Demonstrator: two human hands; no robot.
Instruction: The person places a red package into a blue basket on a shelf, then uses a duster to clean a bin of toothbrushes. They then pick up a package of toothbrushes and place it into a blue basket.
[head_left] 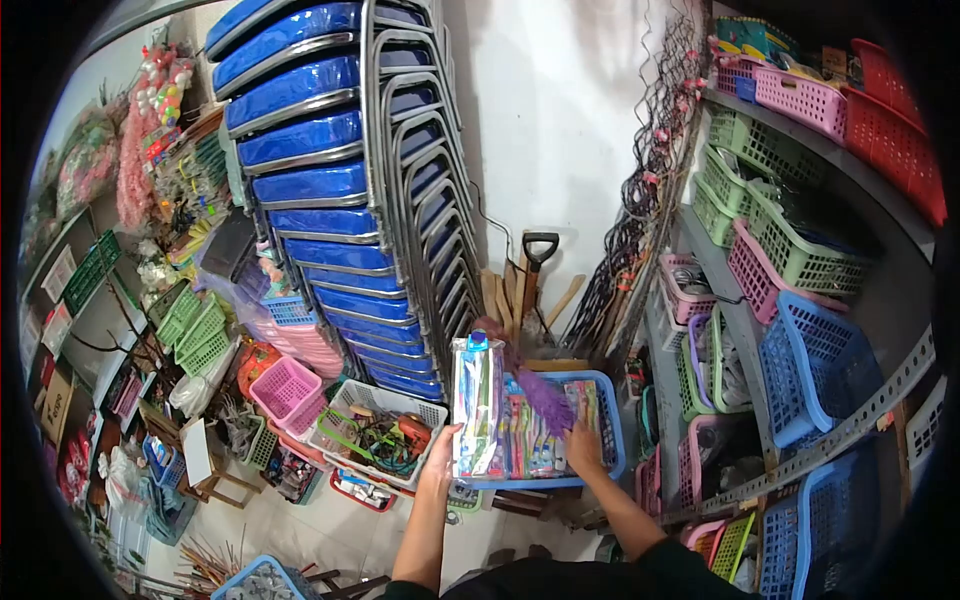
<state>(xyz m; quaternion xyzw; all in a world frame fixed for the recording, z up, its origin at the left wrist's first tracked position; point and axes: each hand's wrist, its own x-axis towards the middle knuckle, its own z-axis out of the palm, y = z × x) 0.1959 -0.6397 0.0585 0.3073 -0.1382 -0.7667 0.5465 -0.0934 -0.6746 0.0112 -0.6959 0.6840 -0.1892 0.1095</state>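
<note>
My left hand (440, 453) is closed on the lower left edge of a clear toothbrush pack (478, 410) with a blue top, held upright. Behind and beside it, a blue plastic basket (618, 440) holds several packaged toothbrushes (530, 445) in pink, blue and green. A fluffy purple duster (545, 400) slants down over the basket toward my right hand (585, 450). That hand is closed round the duster's lower end, its fingers partly hidden.
Blue-seated chairs (310, 130) are stacked high ahead. Shelving (735, 350) with plastic baskets lines the right side. A white basket (340, 392) of tools stands left of my hands. A black-handled tool (540, 245) and wooden sticks lean at the wall.
</note>
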